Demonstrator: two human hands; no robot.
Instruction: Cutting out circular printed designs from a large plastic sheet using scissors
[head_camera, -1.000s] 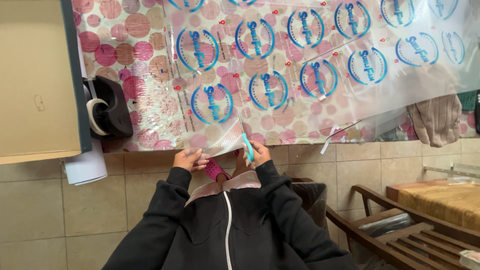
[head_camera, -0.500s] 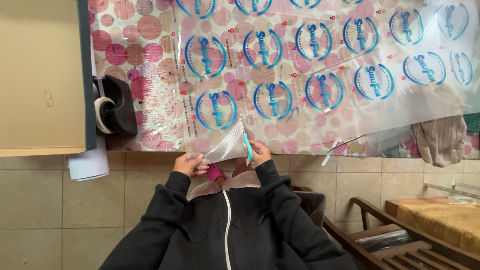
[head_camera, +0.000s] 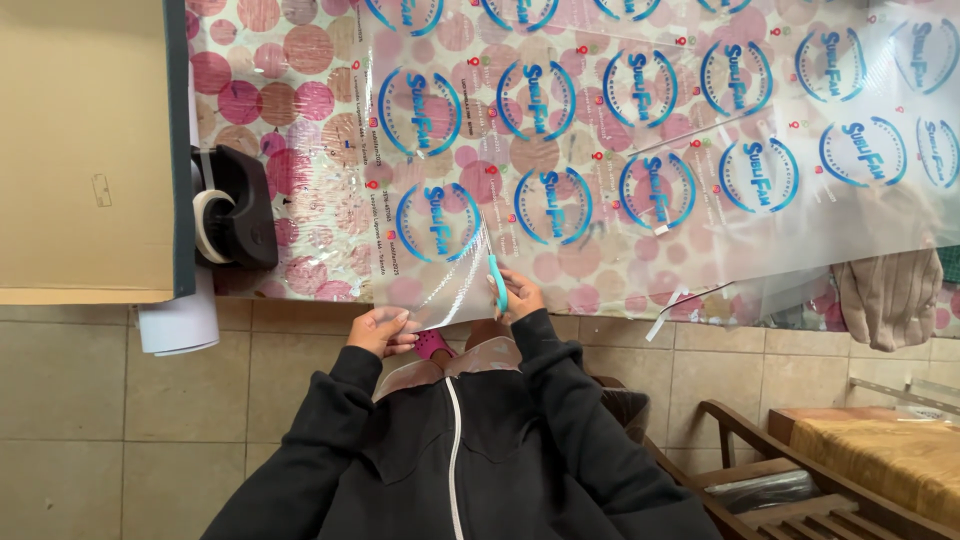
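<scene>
The left hand (head_camera: 383, 328) pinches the clear printed plastic film (head_camera: 640, 150); the right hand (head_camera: 518, 296) grips turquoise scissors (head_camera: 497, 281), mid-cut along the bench (head_camera: 290, 60). The cut seems to need steady tension.

brown cardboard box (head_camera: 85, 150) top left; blue round logos (head_camera: 545, 205) on clear film (head_camera: 620, 140)

The left hand (head_camera: 380, 330) has slid out to the left and now pinches the near edge of the big clear plastic sheet with blue rings (head_camera: 600, 170). A flap of the sheet stands up more than before (it curls up between the hands). The right hand (head_camera: 520, 296) has pushed the thin blue-green cutter (head_camera: 497, 283) a little farther up into the sheet.
</scene>
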